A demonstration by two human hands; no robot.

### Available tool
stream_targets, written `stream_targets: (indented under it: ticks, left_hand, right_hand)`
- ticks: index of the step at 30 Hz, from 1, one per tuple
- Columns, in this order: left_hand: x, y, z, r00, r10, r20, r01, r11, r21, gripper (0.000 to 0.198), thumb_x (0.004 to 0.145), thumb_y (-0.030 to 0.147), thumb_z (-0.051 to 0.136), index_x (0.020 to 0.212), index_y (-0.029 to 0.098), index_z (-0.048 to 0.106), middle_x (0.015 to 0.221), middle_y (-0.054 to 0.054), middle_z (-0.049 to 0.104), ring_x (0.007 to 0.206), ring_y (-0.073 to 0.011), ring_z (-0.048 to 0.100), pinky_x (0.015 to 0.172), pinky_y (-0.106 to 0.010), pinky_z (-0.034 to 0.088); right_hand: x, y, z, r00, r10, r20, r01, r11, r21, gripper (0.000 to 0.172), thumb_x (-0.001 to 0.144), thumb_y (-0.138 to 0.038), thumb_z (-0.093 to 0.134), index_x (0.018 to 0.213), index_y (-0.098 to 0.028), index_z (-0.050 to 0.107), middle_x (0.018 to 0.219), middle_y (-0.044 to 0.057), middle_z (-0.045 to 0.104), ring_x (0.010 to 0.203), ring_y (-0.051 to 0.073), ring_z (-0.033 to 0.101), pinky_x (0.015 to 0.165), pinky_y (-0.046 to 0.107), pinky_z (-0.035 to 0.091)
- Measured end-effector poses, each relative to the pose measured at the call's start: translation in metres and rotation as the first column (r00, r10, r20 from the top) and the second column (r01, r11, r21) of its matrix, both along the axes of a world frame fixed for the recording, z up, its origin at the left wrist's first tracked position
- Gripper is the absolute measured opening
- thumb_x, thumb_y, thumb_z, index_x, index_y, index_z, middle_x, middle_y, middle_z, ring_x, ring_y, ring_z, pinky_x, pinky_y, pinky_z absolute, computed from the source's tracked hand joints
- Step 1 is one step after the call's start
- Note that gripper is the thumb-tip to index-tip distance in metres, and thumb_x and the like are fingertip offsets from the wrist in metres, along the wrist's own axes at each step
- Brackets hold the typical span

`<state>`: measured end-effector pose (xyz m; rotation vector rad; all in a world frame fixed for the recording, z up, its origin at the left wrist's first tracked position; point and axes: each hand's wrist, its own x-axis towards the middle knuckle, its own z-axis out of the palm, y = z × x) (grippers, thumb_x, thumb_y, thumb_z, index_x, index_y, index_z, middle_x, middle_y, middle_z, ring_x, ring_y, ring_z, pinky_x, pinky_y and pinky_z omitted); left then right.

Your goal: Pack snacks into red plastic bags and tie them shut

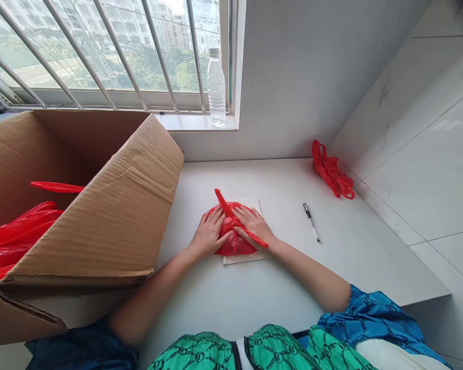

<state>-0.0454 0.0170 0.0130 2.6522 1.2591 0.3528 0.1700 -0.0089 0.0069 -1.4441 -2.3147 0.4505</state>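
Observation:
A tied red plastic bag [236,241] with rounded contents sits on a white sheet or booklet [243,259] on the table. What is inside the bag is hidden. My left hand [210,232] lies on its left side, fingers stretched out over the plastic. On the right side, my right hand [254,226] rests with fingers spread flat on the bag. Between the hands, one twisted end of the bag points up and away, and another trails over my right hand toward the wrist.
At the left stands an open cardboard box [111,221] with red plastic bags [23,231] inside. A black-capped pen [312,222] lies on the table [285,277] at the right. Bunched red bags [332,169] lie by the wall. A clear water bottle [216,90] stands on the windowsill.

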Motion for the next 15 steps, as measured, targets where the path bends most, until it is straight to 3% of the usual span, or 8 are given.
stream_targets:
  ticks: [15]
  left_hand:
    - [-0.002,0.0017,-0.0067,0.998,0.002,0.066,-0.003,1.0,0.025,0.065,0.097,0.05,0.045,0.152,0.016,0.039,0.158,-0.016,0.036,0.149,-0.032,0.029,0.122,-0.054,0.024]
  right_hand:
    - [0.0005,0.0001,-0.0006,1.0,0.0,-0.002,0.0,1.0,0.008,0.063,0.104,-0.054,0.027,0.159,-0.022,0.025,0.162,0.006,0.031,0.153,0.021,0.02,0.126,0.048,0.012]
